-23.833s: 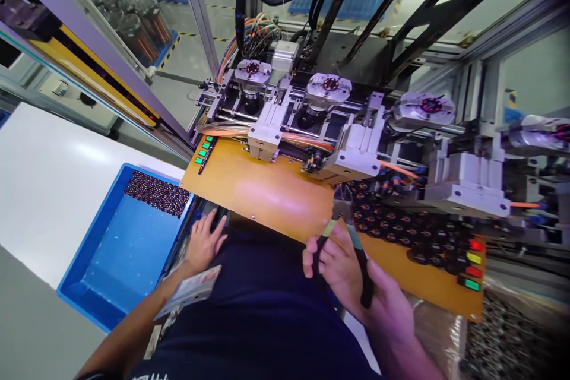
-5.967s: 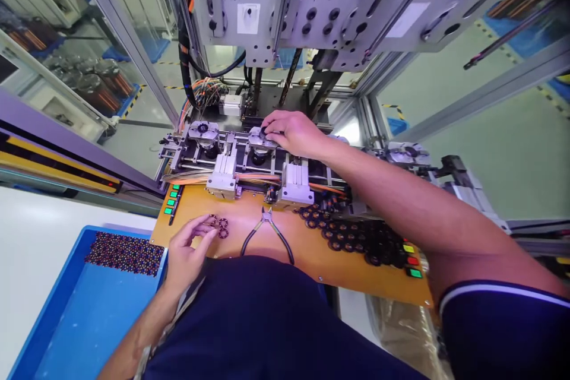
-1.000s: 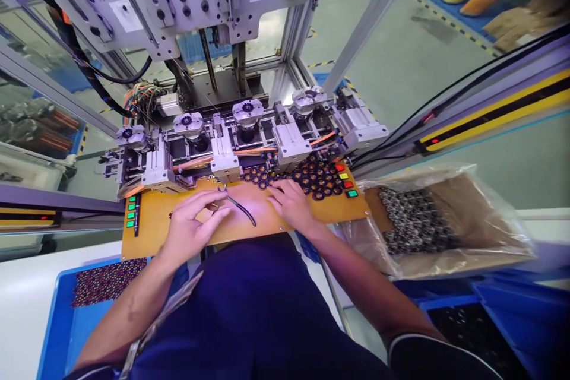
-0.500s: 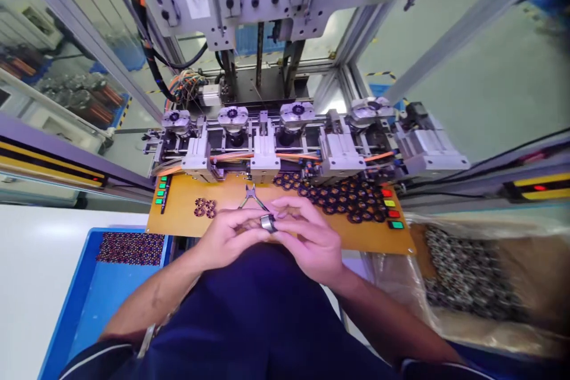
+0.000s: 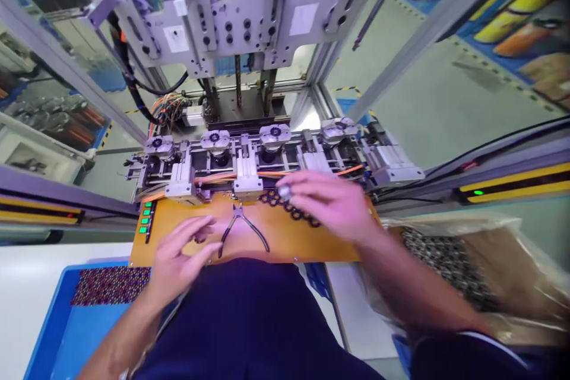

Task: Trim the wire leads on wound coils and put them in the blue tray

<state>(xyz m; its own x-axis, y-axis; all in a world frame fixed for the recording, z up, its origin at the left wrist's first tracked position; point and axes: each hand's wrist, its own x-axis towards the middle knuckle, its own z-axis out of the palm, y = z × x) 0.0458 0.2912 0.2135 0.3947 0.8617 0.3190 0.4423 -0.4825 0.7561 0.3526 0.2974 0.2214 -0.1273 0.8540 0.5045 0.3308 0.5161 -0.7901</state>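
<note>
Across the front of a metal machine with four round clamping heads (image 5: 275, 135) runs an orange-brown panel (image 5: 289, 243), under bright workshop light. Above the panel's far edge, a small silvery part (image 5: 284, 192), blurred, is pinched at the fingertips of the right hand (image 5: 329, 202); thumb and fingers are closed around it. Dark ring-shaped pieces (image 5: 297, 212) lie in a cluster just beside and below that hand, which hides some of them. Open-handled pliers (image 5: 238, 212) rest near the panel's middle, between the two hands. Left of them, the left hand (image 5: 180, 255) is held with thumb and fingers curved well apart; small dark rings (image 5: 200, 236) show in that gap, and whether the fingers touch them I cannot tell. Farther out, green buttons (image 5: 145, 221) line the panel's left end, a blue bin (image 5: 89, 335) holds many small pieces, and a plastic-lined box (image 5: 507, 249) sits at the right.
</note>
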